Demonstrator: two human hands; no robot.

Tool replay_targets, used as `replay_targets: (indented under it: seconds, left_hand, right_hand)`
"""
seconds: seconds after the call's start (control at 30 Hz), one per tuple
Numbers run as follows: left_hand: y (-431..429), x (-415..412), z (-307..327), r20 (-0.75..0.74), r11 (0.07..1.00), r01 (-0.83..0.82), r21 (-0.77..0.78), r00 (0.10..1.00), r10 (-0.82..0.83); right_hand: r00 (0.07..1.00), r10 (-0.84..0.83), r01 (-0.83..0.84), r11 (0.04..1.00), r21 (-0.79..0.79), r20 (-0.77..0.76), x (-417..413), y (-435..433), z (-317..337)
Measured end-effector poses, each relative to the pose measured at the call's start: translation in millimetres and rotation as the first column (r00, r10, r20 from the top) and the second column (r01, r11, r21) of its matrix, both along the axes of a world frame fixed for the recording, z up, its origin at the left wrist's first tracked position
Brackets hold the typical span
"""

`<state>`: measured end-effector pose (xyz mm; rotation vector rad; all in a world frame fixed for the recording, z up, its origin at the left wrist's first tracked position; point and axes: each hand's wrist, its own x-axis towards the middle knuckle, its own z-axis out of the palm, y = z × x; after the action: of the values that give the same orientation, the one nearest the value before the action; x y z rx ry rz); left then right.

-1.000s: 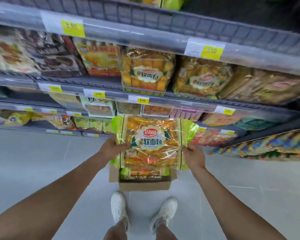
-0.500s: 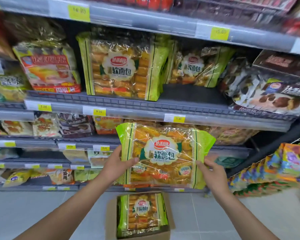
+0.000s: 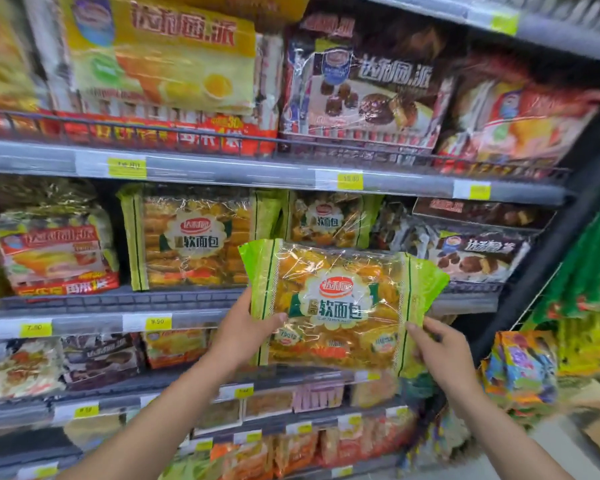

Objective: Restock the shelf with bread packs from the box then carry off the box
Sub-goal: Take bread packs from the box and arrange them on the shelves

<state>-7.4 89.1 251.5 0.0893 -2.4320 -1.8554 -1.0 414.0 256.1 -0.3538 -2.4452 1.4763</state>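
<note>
While facing the grey wire-fronted shelf (image 3: 174,299), we are clamping our left hand (image 3: 244,332) and right hand (image 3: 439,344) on the green-edged clear plastic bread pack (image 3: 340,306) at its seven and four o'clock.

The green-edged bread pack of clear plastic film (image 3: 340,306) was seen to be glossy and crinkled, with bright glare across its face. The same shiny film was found on the matching green bread packs on the shelf (image 3: 194,237). The grey shelf edge (image 3: 118,303) appeared as matt metal, fronted by smooth yellow paper price labels (image 3: 158,322).
</note>
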Motion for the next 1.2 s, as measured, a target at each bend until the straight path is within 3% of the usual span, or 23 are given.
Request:
replay_targets:
  seconds: [0.27,0.43,0.63,0.8,0.93,1.07,1.2]
  left_hand:
    - [32.3,-74.2,25.0,-0.040,0.994,-0.109,0.008,0.993,0.109]
    - [65.2,-119.4,30.1,-0.024,0.984,-0.177,-0.029,0.984,0.177]
    - [87.2,-179.1,27.2,0.044,0.955,-0.292,0.043,0.956,0.290]
    - [96.2,-220.9,23.0,-0.022,0.923,-0.369,0.111,0.928,0.373]
    - [98.6,-246.4,8.5,-0.152,0.910,-0.414,0.032,0.898,0.414]
    - [87.3,-259.6,-25.3,-0.017,0.928,-0.372,0.001,0.928,0.372]
    - [78.9,-262.6,-46.7,0.106,0.944,-0.320,-0.085,0.939,0.328]
  right_hand:
    - [0.996,0.086,-0.086,0.996,0.014,-0.011,-92.7,14.9,21.7]
    - [0.986,0.167,-0.167,0.984,0.055,-0.001,-151.8,32.6,29.4]
    - [0.981,0.190,-0.191,0.979,0.064,0.027,-218.5,43.1,30.4]
    - [0.971,0.223,-0.230,0.970,0.082,0.081,-270.0,36.3,23.4]
    - [0.958,0.248,-0.258,0.965,0.054,0.141,-295.4,31.4,5.0]
    - [0.929,0.266,-0.320,0.926,0.199,0.256,-303.4,33.3,-20.7]
    - [0.914,0.263,-0.383,0.811,0.442,0.309,-296.9,29.6,-21.3]
